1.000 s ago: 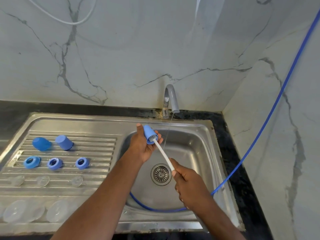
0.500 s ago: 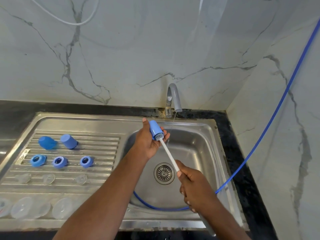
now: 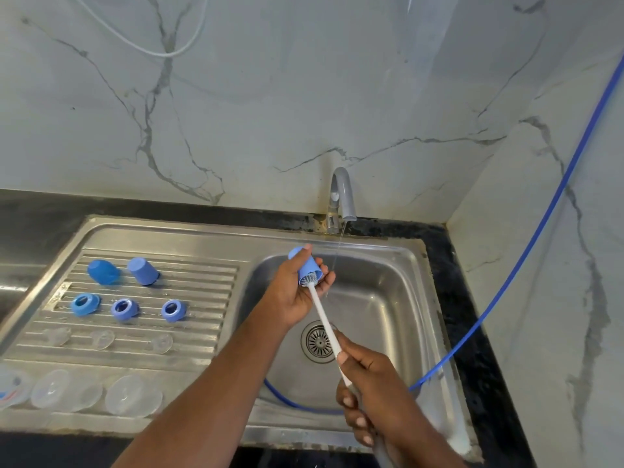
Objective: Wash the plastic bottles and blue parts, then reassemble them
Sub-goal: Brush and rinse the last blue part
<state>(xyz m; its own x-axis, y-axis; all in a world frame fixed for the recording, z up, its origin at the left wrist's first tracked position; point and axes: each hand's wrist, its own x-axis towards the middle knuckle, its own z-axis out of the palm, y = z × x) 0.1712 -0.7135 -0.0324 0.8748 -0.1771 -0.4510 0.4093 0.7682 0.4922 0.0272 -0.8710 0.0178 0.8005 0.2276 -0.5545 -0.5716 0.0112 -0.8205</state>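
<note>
Currently the blue cap [image 3: 309, 268] is held above the sink basin [image 3: 388, 292], just left of the thin water stream [image 3: 337, 258] falling from the tap [image 3: 342, 194]. Its open mouth is tilted down toward me, so the brush [image 3: 320, 312] can enter from below and rinse water can drain out.

My left hand [image 3: 290, 295] curls around the cap, thumb over the closed end and fingers under the rim. I judge this braces it against the push of the bristles, which sit at the mouth, partly inside.

My right hand [image 3: 371, 390] grips the lower end of the white handle with the fingers wrapped round it, well back from the cap, which allows twisting.

On the draining board [image 3: 202, 282], well apart from the basin, two more caps [image 3: 103, 271], three blue rings [image 3: 124, 309], the clear teats [image 3: 101, 339] and the clear bottles [image 3: 133, 395] lie in rows, apparently sorted by type for reassembly. A blue hose [image 3: 506, 285] runs down into the basin.
</note>
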